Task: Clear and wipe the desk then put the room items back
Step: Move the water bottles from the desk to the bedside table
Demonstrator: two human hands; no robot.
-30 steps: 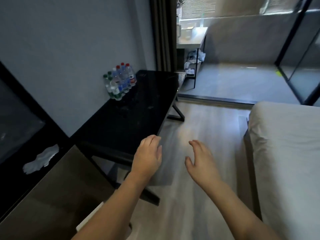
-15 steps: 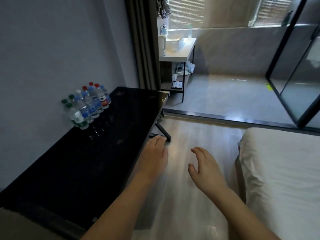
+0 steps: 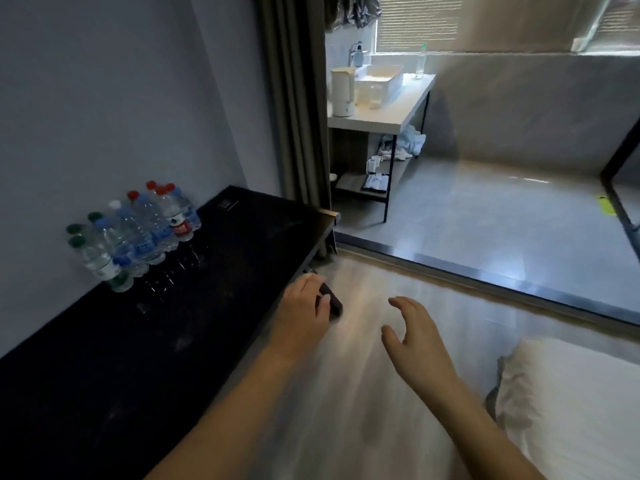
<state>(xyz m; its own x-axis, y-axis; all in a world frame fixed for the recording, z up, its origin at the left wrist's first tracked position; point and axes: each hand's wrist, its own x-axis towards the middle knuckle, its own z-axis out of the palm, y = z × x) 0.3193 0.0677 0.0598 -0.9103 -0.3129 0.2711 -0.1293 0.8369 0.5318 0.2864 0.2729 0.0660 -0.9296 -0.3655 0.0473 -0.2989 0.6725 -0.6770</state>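
A black desk (image 3: 194,327) runs along the left wall, its top dusty. Several water bottles (image 3: 138,233) with red, white and green caps stand in a cluster against the wall on the desk's far left part. My left hand (image 3: 304,306) hovers at the desk's right edge, fingers relaxed, holding nothing. The dark thing by its fingers is the desk's leg foot (image 3: 330,299) on the floor below. My right hand (image 3: 412,337) is over the wooden floor, fingers spread and loosely bent, empty.
A white bed (image 3: 568,403) fills the lower right. Ahead, past a curtain (image 3: 294,98), a tiled area holds a white counter (image 3: 388,112) with a kettle (image 3: 343,93), a tray and bottles; towels lie beneath. A black-framed glass partition (image 3: 620,188) stands right.
The view has moved forward along the desk toward the tiled area. The bottles now lie closer on the left. Both hands stay out in front, empty.
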